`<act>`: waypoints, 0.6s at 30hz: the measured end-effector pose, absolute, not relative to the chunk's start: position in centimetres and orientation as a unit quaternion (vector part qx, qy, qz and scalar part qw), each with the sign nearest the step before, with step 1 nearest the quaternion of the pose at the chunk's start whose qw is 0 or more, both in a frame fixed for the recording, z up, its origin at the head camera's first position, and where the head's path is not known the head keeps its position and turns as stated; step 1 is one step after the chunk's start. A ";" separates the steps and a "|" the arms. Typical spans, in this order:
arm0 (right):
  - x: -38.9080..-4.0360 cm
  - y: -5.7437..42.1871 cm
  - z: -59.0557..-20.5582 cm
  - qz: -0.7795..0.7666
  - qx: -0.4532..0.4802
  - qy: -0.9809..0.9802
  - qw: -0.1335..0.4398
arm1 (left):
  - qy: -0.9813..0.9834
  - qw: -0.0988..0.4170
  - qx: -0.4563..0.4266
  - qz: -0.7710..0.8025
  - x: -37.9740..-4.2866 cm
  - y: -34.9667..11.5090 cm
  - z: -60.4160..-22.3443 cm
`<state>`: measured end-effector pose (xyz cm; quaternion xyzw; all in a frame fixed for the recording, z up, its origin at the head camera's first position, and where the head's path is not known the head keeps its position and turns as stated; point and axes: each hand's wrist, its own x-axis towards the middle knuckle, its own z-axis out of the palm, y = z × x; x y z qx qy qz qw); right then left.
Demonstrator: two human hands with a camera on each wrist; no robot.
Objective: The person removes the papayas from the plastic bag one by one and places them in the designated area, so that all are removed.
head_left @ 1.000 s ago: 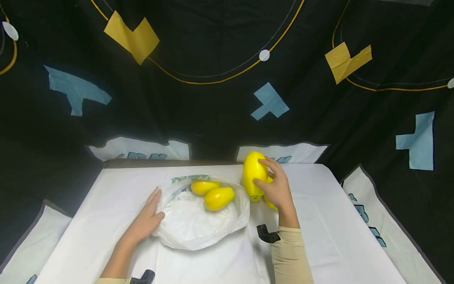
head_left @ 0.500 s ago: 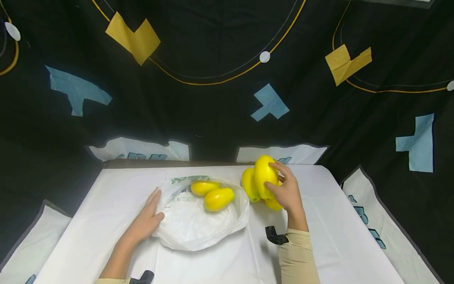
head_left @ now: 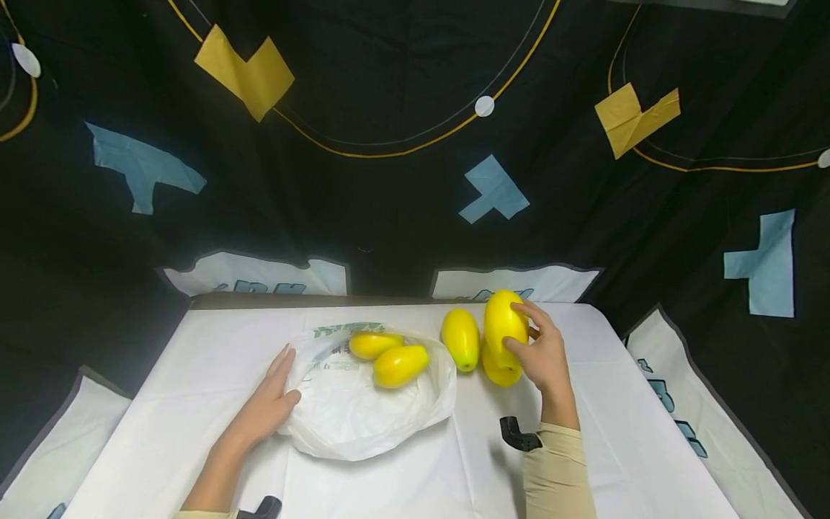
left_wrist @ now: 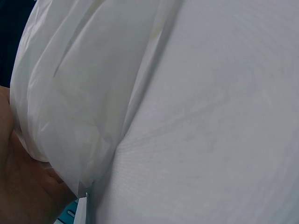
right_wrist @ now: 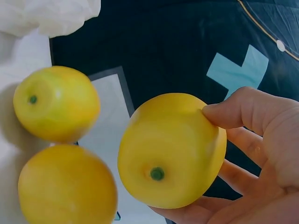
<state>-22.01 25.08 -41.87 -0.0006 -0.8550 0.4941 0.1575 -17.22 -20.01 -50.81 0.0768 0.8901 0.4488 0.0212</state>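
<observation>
My right hand (head_left: 545,353) grips a yellow oblong fruit (head_left: 505,321) with a green stem dot, thumb on one side and fingers on the other. The held fruit is raised above another yellow fruit (head_left: 499,373), which it partly covers in the head view. To their left a similar fruit (head_left: 461,339) stands on the white table. My left hand (head_left: 267,400) rests with straight fingers against the left side of a white plastic bag (head_left: 350,432), which is spread wide. Inside the bag lie two yellow fruits, one behind (head_left: 372,344) and one nearer (head_left: 400,366).
The white-covered table (head_left: 635,432) has its back edge just beyond the fruits. A black curtain (head_left: 389,216) with taped patches and a yellow cord hangs behind. White printed sheets (head_left: 687,389) flank the table.
My right hand has carried the held fruit to the right, from beside the bag past the left standing fruit, to over the other one. My left hand and the bag have stayed put.
</observation>
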 end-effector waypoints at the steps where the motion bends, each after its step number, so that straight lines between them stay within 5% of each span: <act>1: -22.0 25.2 -41.9 0.494 -0.006 -0.855 0.158 | 0.890 0.022 0.076 0.449 -17.2 -20.0 -50.8; 18: -21.4 28.6 -43.1 0.492 -0.057 -0.857 0.144 | 0.889 0.022 0.075 0.450 -17.3 -20.2 -51.2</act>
